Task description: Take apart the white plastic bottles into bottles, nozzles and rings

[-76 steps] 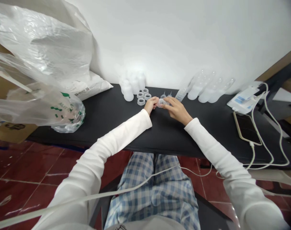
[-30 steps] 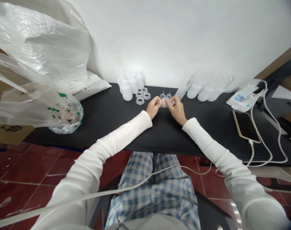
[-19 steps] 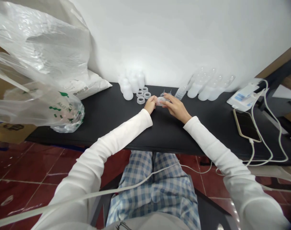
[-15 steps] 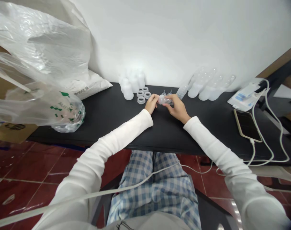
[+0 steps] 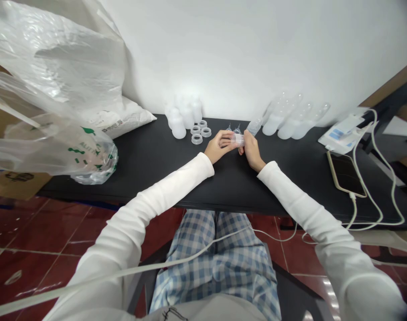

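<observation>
Fingers of my left hand (image 5: 220, 146) curl around one end of a clear plastic piece (image 5: 238, 140) while those of my right hand (image 5: 252, 150) close on its other end, holding it sideways over the black table (image 5: 220, 187). Just beyond the piece sit clear pointed tops (image 5: 237, 129), partly hidden. Left of the piece lie four translucent rings (image 5: 197, 139), with frosted bottles (image 5: 179, 129) behind them; right of it, stacked clear covers (image 5: 255, 128), then covered bottles (image 5: 272, 125) and, farthest, a plugged-in phone (image 5: 346, 174).

White wall (image 5: 237, 53) behind black table (image 5: 150, 151); glossy red floor tiles (image 5: 26, 229) below.
</observation>
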